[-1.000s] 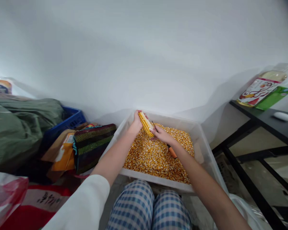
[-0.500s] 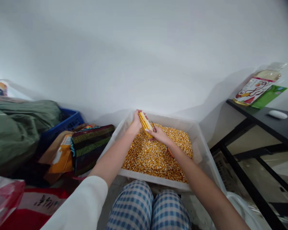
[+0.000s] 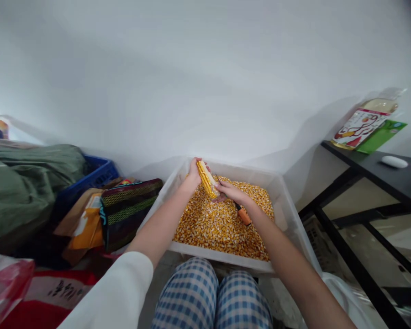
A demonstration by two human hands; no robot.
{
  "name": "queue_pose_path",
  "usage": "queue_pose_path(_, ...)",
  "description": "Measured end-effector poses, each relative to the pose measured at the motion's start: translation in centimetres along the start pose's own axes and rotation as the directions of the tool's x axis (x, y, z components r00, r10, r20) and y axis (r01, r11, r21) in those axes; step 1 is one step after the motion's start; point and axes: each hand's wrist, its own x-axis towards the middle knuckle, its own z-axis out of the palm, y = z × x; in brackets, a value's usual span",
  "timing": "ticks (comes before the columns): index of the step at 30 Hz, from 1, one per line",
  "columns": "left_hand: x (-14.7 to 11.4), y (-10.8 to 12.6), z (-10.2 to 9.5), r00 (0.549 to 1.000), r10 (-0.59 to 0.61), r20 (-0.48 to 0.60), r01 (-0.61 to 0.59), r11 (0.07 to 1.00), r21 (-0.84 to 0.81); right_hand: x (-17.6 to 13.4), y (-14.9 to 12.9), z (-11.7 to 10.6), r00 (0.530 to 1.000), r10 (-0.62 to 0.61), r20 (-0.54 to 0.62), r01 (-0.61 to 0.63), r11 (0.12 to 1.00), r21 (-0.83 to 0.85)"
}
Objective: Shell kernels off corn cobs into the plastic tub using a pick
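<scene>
A yellow corn cob point(image 3: 206, 179) is held slanted above the loose kernels, with a pale strip bare of kernels along its right side. Wrapped around its upper end is my left hand point(image 3: 194, 172). My right hand point(image 3: 230, 192) grips the lower end, thumb on the bare strip and fingers partly hidden beneath. A tool with an orange handle point(image 3: 244, 216) and a thin dark shaft passes under or through my right hand; I cannot tell whether it is held or lying on the kernels. Corn kernels point(image 3: 212, 228) are heaped in a translucent plastic bin point(image 3: 222, 258).
On the left are a blue crate point(image 3: 104, 171) with a green cloth bag point(image 3: 30, 178), a dark striped mesh bag point(image 3: 132, 210) and a red package point(image 3: 44, 297). A black shelf point(image 3: 370, 164) at right carries a bottle point(image 3: 366, 119), a green pack point(image 3: 382, 137) and a white mouse-shaped object point(image 3: 394, 161).
My right wrist has shifted slightly, uncovering more of the orange handle. The cob has turned a little, and its bare strip looks wider near my right thumb. Both hands still hold it.
</scene>
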Motion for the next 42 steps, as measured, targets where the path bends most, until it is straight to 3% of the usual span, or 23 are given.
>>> queue_pose_path(4,0.2,0.1,-0.1,0.999,-0.003,0.034,0.003,1.0,0.022,0.2,0.1,0.4,0.996,-0.047,-0.077,0.041,0.996,-0.077)
queue_pose_path(7,0.1,0.1,-0.2,0.998,-0.023,0.054,0.02,0.998,0.058,0.2,0.3,0.7,0.994,-0.082,-0.068,0.081,0.996,-0.026)
queue_pose_path(13,0.1,0.0,-0.1,0.994,-0.01,0.111,-0.005,0.991,0.135,-0.1,0.4,-0.3,0.999,0.05,0.022,-0.05,0.998,0.024)
queue_pose_path(19,0.4,-0.2,0.2,0.981,0.049,0.188,-0.093,0.969,0.228,0.2,0.6,0.0,0.991,0.073,-0.116,-0.079,0.996,-0.043)
queue_pose_path(21,0.4,-0.3,0.2,0.977,0.057,0.204,-0.103,0.969,0.224,0.4,0.8,0.5,0.989,0.095,-0.114,-0.103,0.993,-0.066)
queue_pose_path(28,0.6,0.3,-0.1,0.976,0.115,0.186,-0.154,0.965,0.21,0.6,1.3,0.4,0.992,0.127,-0.029,-0.128,0.991,-0.05)
queue_pose_path(31,0.8,0.6,-0.3,0.977,0.147,0.154,-0.174,0.969,0.176,0.6,1.4,0.2,0.986,0.161,-0.044,-0.165,0.981,-0.097)
queue_pose_path(35,1.0,0.3,-0.4,0.983,0.115,0.144,-0.143,0.969,0.202,0.6,1.2,0.4,0.99,0.095,-0.103,-0.103,0.992,-0.071)
queue_pose_path(42,1.2,-0.1,-0.4,0.983,0.098,0.158,-0.131,0.967,0.217,0.5,1.1,1.0,0.993,0.096,-0.068,-0.099,0.994,-0.038)
